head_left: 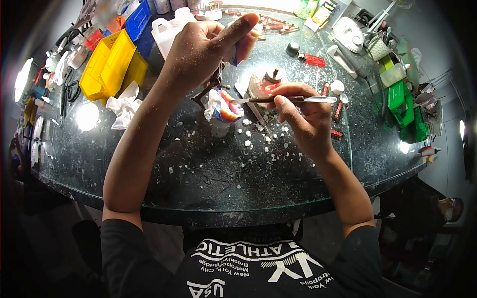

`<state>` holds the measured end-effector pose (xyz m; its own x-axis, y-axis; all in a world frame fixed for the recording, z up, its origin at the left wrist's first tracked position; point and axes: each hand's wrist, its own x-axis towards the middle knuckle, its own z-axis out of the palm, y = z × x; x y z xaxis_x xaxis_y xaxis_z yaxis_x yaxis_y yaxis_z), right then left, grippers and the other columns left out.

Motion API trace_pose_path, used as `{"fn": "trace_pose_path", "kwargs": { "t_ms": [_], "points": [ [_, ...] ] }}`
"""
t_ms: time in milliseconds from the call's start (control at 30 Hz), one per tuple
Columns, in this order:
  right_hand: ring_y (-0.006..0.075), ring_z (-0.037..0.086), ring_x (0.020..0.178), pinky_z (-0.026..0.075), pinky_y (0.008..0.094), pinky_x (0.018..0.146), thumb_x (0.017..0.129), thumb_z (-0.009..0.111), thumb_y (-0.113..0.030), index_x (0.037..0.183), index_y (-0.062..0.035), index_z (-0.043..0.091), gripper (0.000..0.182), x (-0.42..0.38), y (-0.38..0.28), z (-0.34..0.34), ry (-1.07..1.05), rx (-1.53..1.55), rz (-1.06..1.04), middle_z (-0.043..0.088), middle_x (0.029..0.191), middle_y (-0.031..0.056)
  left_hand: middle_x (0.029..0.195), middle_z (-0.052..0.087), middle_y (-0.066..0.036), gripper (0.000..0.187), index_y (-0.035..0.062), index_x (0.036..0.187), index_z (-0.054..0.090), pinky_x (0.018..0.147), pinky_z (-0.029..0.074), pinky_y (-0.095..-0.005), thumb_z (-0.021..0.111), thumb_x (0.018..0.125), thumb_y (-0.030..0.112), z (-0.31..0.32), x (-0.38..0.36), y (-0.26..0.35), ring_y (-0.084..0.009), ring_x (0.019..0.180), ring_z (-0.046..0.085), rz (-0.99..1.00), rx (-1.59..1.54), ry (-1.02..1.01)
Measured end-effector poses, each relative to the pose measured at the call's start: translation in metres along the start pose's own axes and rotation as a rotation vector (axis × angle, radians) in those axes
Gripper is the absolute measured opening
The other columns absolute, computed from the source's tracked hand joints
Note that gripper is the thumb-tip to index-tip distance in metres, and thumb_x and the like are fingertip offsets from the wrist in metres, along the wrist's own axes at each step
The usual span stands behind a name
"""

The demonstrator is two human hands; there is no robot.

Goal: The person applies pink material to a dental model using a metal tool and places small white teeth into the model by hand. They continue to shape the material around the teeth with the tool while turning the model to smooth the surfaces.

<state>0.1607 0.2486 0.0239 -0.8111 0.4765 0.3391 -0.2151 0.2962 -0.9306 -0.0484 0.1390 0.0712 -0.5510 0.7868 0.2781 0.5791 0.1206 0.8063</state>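
My left hand (196,54) is closed on the raised upper part of a dental articulator (212,85); a pink-and-blue model (244,48) shows beyond the fingers. Below it, the lower dental model (228,107), with pink wax, teeth and white plaster, sits over the bench. A wax knife (293,99) is gripped in my right hand (305,114), held nearly level. Its left tip reaches the edge of the lower model, while the broad metal blade at the other end points right. Just behind the right fingers stands a small burner (273,75) with a metal top.
White plaster crumbs (248,143) lie scattered on the dark bench (238,184). Crumpled tissue (125,107) and yellow bins (107,67) are on the left, a white jug (166,32) behind. Red wax sticks (278,25), a red lighter (314,60) and green bins (400,102) lie further off. A person (422,208) sits at right.
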Motion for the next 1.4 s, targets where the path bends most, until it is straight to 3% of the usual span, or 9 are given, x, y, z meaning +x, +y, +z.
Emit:
{"fn": "trace_pose_path", "kwargs": {
  "t_ms": [367, 467, 667, 767, 900, 933, 1033, 1133, 1400],
  "points": [
    [0.0082, 0.062, 0.080, 0.049, 0.0213, 0.073, 0.089, 0.060, -0.004, 0.097, 0.0031, 0.063, 0.011, -0.001, -0.007, -0.004, -0.013, 0.029, 0.022, 0.065, 0.090, 0.0053, 0.068, 0.059, -0.003, 0.065, 0.0061, 0.064, 0.059, 0.067, 0.041, -0.0200, 0.047, 0.089, 0.065, 0.000, 0.000, -0.001, -0.0060, 0.067, 0.055, 0.001, -0.012, -0.001],
    [0.0091, 0.063, 0.077, 0.050, 0.0218, 0.069, 0.089, 0.060, -0.004, 0.096, 0.0035, 0.063, 0.011, 0.001, -0.010, -0.006, 0.009, 0.060, -0.028, 0.066, 0.088, 0.0072, 0.068, 0.059, -0.003, 0.063, 0.0065, 0.065, 0.059, 0.067, 0.042, -0.0206, 0.045, 0.092, 0.062, -0.001, -0.003, 0.007, -0.0058, 0.068, 0.055, 0.034, -0.065, -0.018],
    [0.0073, 0.057, 0.063, 0.045, 0.0193, 0.057, 0.089, 0.058, -0.005, 0.099, 0.0022, 0.061, 0.013, 0.007, -0.011, -0.040, 0.293, 0.049, -0.104, 0.068, 0.083, 0.0119, 0.071, 0.058, -0.002, 0.048, 0.0076, 0.083, 0.062, 0.060, 0.045, -0.0218, 0.044, 0.095, 0.051, -0.017, 0.008, -0.015, -0.0070, 0.067, 0.056, -0.072, -0.290, -0.154],
    [0.0066, 0.056, 0.062, 0.042, 0.0189, 0.056, 0.089, 0.058, -0.008, 0.099, -0.0003, 0.062, 0.013, 0.009, -0.007, -0.051, 0.371, 0.088, -0.095, 0.069, 0.083, 0.0120, 0.059, 0.039, 0.005, 0.044, 0.0156, 0.066, 0.052, 0.057, 0.028, -0.0225, 0.045, 0.093, 0.049, -0.002, 0.007, -0.013, -0.0054, 0.057, 0.036, -0.186, -0.514, 0.017],
    [0.0065, 0.056, 0.062, 0.042, 0.0194, 0.057, 0.089, 0.058, -0.008, 0.099, -0.0005, 0.062, 0.013, 0.008, -0.006, -0.053, 0.370, 0.112, -0.086, 0.069, 0.084, 0.0126, 0.062, 0.036, 0.007, 0.040, 0.0194, 0.069, 0.052, 0.056, 0.025, -0.0229, 0.045, 0.092, 0.050, -0.003, 0.008, -0.031, -0.0049, 0.058, 0.032, -0.204, -0.564, 0.009],
    [0.0065, 0.056, 0.062, 0.042, 0.0194, 0.057, 0.089, 0.058, -0.008, 0.099, -0.0003, 0.062, 0.013, 0.008, -0.007, -0.053, 0.365, 0.114, -0.087, 0.068, 0.084, 0.0128, 0.065, 0.047, 0.006, 0.039, 0.0183, 0.074, 0.057, 0.059, 0.032, -0.0211, 0.046, 0.092, 0.051, 0.001, 0.004, -0.026, -0.0042, 0.059, 0.041, -0.189, -0.570, 0.051],
    [0.0067, 0.056, 0.062, 0.042, 0.0195, 0.057, 0.089, 0.059, -0.008, 0.099, 0.0002, 0.062, 0.014, 0.008, -0.004, -0.056, 0.362, 0.117, -0.094, 0.068, 0.085, 0.0134, 0.075, 0.060, 0.002, 0.042, 0.0148, 0.082, 0.061, 0.067, 0.043, -0.0226, 0.044, 0.093, 0.051, 0.004, -0.005, -0.007, -0.0056, 0.067, 0.054, -0.173, -0.600, 0.051],
    [0.0075, 0.056, 0.062, 0.042, 0.0200, 0.057, 0.088, 0.058, -0.008, 0.099, 0.0009, 0.062, 0.014, 0.008, -0.004, -0.055, 0.359, 0.117, -0.090, 0.068, 0.084, 0.0139, 0.083, 0.066, -0.003, 0.046, 0.0111, 0.088, 0.063, 0.074, 0.049, -0.0270, 0.040, 0.095, 0.050, 0.012, 0.001, -0.018, -0.0101, 0.075, 0.061, -0.130, -0.786, 0.083],
    [0.0121, 0.056, 0.061, 0.044, 0.0235, 0.059, 0.083, 0.056, -0.013, 0.092, 0.0023, 0.060, 0.018, 0.009, 0.009, -0.073, 0.269, 0.303, 0.184, 0.065, 0.076, 0.0116, 0.077, 0.066, -0.007, 0.048, 0.0073, 0.088, 0.063, 0.067, 0.051, -0.0296, 0.037, 0.096, 0.047, 0.010, 0.005, -0.035, -0.0157, 0.069, 0.061, -0.231, -0.816, 0.072]
  ]
}}
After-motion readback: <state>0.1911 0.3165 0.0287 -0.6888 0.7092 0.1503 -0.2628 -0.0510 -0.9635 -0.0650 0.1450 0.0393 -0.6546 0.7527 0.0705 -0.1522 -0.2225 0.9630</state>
